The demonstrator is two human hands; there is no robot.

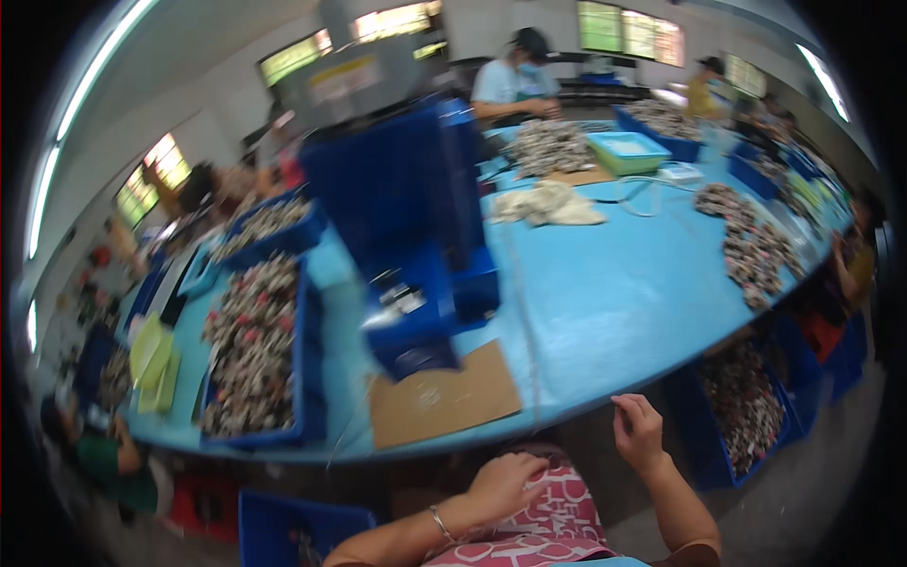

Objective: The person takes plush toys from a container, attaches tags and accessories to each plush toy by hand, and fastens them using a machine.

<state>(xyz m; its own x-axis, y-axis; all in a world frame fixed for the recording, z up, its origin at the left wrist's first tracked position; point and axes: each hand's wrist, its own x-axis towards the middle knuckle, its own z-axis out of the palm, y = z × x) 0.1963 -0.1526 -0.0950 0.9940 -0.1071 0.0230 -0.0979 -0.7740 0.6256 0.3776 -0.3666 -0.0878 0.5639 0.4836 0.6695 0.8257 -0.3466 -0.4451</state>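
My left hand, with a bracelet on the wrist, rests over the pink patterned apron on my lap. Its fingers are loosely bent and slightly apart; nothing shows in them. To the right, my right hand is raised just short of the table's front edge, fingers loosely stretched with nothing visible between them. Ahead of my left hand, a brown cardboard sheet lies on the blue table, small pale bits on it. Behind the sheet stands a blue machine with a grey top, blurred, with small pale pieces on its lower tray.
A blue bin of small mixed pieces stands left of the machine. More pieces lie piled on the table and in a bin below right. A crumpled cloth and a green basket lie farther back. A masked person works across the table.
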